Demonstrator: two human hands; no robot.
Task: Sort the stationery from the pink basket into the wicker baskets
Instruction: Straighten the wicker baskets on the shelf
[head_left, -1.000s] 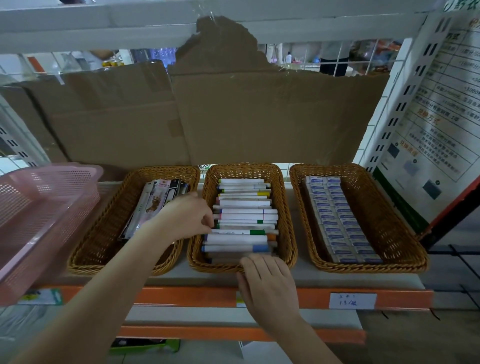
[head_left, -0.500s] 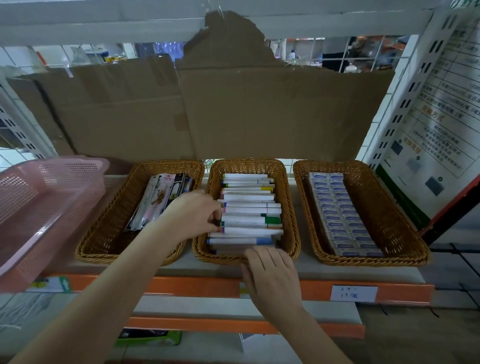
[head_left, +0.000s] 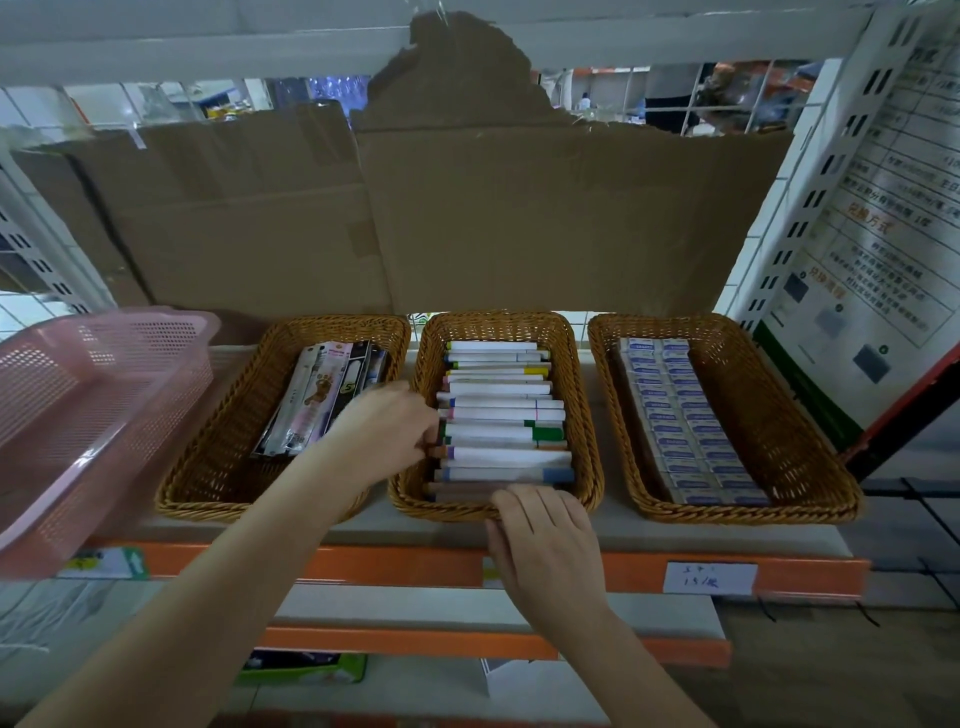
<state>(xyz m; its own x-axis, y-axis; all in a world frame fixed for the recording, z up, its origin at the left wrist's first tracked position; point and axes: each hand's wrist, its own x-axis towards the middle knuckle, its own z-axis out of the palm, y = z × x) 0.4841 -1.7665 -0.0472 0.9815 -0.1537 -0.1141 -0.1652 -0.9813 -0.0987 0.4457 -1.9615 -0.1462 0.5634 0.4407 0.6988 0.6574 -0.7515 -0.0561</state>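
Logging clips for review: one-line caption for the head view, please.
Left hand tidies the markers in the middle wicker basket; right hand rests on its front rim.

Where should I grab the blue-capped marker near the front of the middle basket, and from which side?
Pinch the blue-capped marker by its white barrel, coming straight down from above. It lies flat across the middle wicker basket, packed between neighbouring markers, with its ends close to the walls, so a top grip looks easiest.

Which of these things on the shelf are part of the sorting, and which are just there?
Part of the job: pink basket; left wicker basket with packets; middle wicker basket with markers; right wicker basket with erasers; left hand; right hand.

Just there: cardboard; price label; poster.
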